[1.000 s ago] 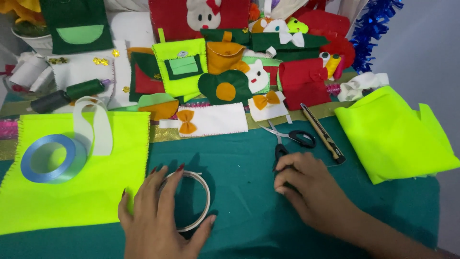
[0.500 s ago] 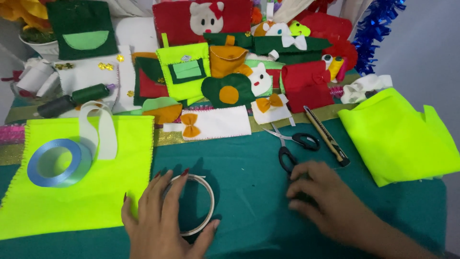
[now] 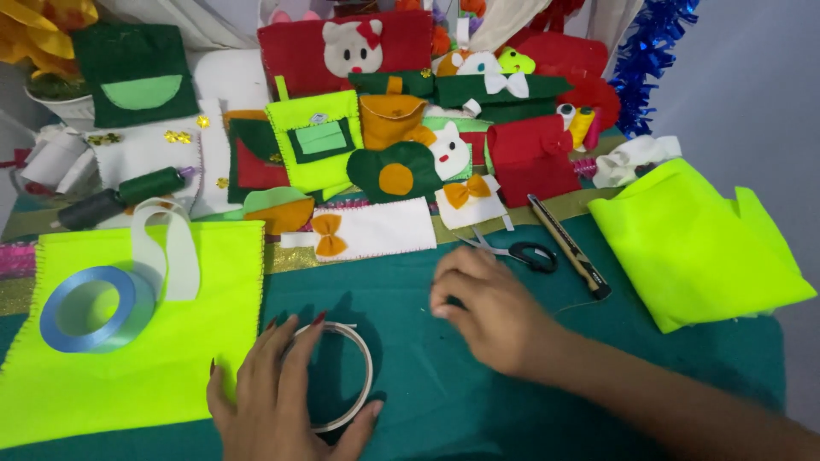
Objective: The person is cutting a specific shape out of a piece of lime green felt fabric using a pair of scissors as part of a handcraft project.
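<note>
My left hand lies flat on a thin white ring on the teal cloth, fingers spread over it. My right hand hovers with fingers curled just below the black-handled scissors; whether it pinches anything is unclear. A neon yellow felt bag with a white handle lies to the left, and a blue tape roll rests on it. A brown and black utility knife lies right of the scissors.
A folded neon yellow felt piece lies at right. Several felt pouches and shapes in red, green, orange and white crowd the back. Dark thread spools lie at back left. Blue tinsel hangs at the right.
My right hand has slid left and up from beside the scissors' handles toward the middle of the cloth. The left hand stays on the white ring.
</note>
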